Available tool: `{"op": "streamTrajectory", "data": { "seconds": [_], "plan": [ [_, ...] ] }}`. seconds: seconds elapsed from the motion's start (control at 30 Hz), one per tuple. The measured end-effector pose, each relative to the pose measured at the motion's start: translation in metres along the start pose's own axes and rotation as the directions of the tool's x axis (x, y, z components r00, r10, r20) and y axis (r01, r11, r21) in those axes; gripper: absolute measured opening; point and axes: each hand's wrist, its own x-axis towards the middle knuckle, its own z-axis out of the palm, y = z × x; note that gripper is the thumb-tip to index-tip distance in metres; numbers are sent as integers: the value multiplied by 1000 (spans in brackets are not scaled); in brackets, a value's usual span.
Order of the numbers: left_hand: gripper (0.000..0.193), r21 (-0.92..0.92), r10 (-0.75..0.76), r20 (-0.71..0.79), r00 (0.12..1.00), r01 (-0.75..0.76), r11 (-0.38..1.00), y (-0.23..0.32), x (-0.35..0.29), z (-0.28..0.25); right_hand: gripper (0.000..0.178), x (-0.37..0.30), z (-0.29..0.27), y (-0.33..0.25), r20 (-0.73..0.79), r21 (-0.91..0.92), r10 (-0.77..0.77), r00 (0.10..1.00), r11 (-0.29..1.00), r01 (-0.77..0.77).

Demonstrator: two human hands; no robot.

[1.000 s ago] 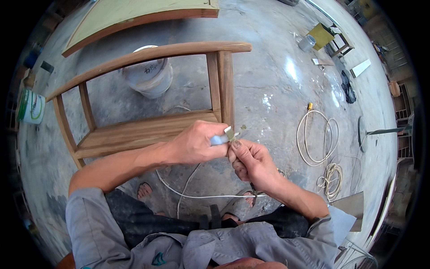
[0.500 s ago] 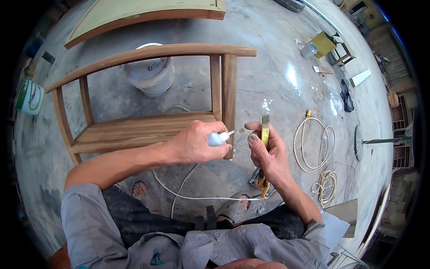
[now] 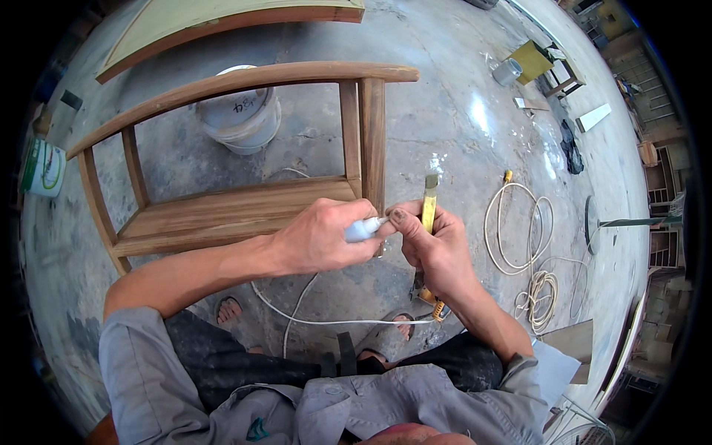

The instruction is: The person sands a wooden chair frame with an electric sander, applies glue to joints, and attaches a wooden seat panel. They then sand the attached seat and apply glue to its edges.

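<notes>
My left hand (image 3: 322, 236) is wrapped round a small pale squeeze bottle (image 3: 360, 231) whose white nozzle points right. The thumb and forefinger of my right hand (image 3: 441, 252) pinch at the nozzle's tip. Also held in that right hand is a narrow yellow tool (image 3: 429, 208) with a flat greyish end pointing away from me; its exact kind cannot be made out. Just beyond the bottle stands a brown wooden frame (image 3: 372, 133) with a curved top rail, upright posts and a broad plank. My left hand overlaps the plank's near right end in the picture.
A lidded white bucket (image 3: 241, 122) stands behind the frame, below a large panel (image 3: 222, 26). On the right lies a coiled pale cable (image 3: 544, 300). An orange power tool (image 3: 426, 295), partly hidden, rests near my feet. A green-and-white tub (image 3: 46, 169) is far left.
My right hand has moved left, bringing its thumb and forefinger together at the bottle's nozzle. The yellow tool came along with it. My left hand still grips the bottle.
</notes>
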Motion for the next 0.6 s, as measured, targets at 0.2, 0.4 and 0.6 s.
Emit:
{"op": "streamTrajectory", "data": {
  "seconds": [0.2,0.4,0.6],
  "plan": [
    [17,-267,-195,104,975,216,939,10,2,-4,23,7,-8,8,-299,128,11,954,991,29],
    [21,-482,-181,219,959,268,834,-17,6,0,27,-10,-9,-2,82,-114,-49,995,992,58],
    [25,-529,-370,329,869,494,690,2,6,-10,28,-11,-14,0,392,11,250,885,961,-276]
  ]
}}
